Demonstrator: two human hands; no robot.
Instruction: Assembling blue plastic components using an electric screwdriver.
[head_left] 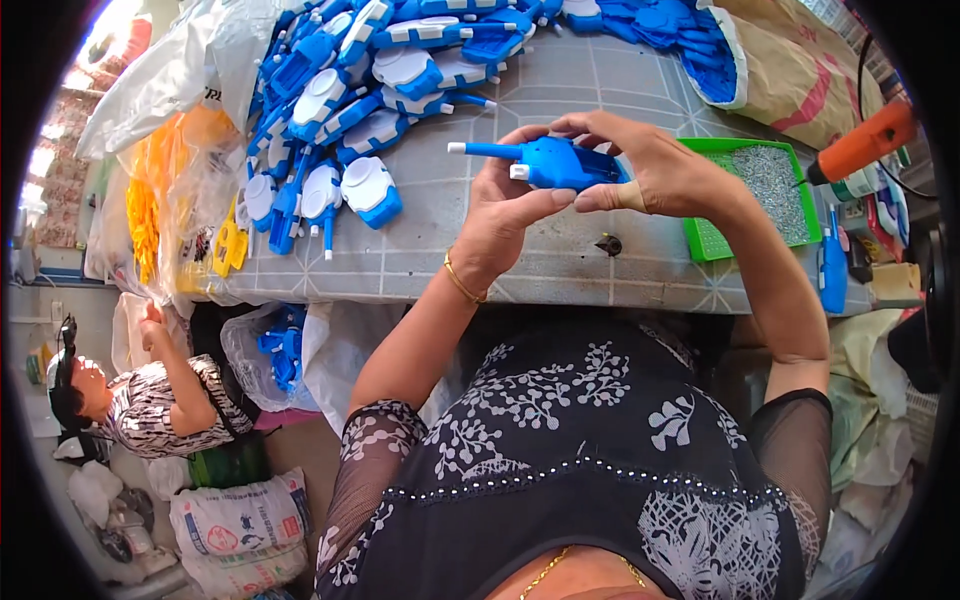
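Note:
Above the near edge of the table, I hold a blue plastic housing [560,165] between both hands. It has a thin spout with a white tip pointing left and a small white knob below it. My left hand [503,205] grips the spout end, thumb along the lower side. My right hand [665,168] pinches the other end, with a light strip around its thumb. Part of an open hollow shows on the housing; fingers cover the rest. Beneath the hands, a small dark piece [608,243] lies on the grey tabletop [540,255].
Blue-and-white units [345,95] are heaped at the far left. Right of my hands stands a green tray [700,243] of small metal screws, beside an orange power screwdriver [865,143]. A brown sack [790,70] holds blue parts. Another person [180,405] sits at the left near bagged yellow parts [155,205].

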